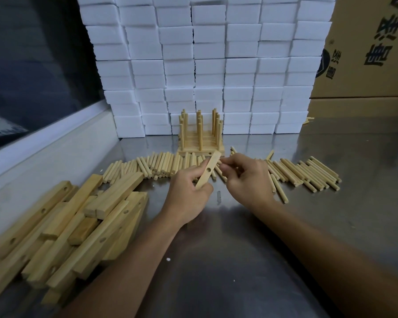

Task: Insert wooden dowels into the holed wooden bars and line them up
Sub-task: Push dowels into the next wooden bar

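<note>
From the head camera, a holed bar [207,171] is gripped at its near end by the left hand [189,191] and tilted up, its hole turned toward the right hand [248,177], apparently so a dowel can be fed in; whether those curled fingers pinch one cannot be told. Loose dowels [161,166] are spread within reach, finished bars [201,140] lined up behind, spare bars [62,228] heaped left.

Tilted holed bar [207,172] (dowels [161,165] behind)
</note>
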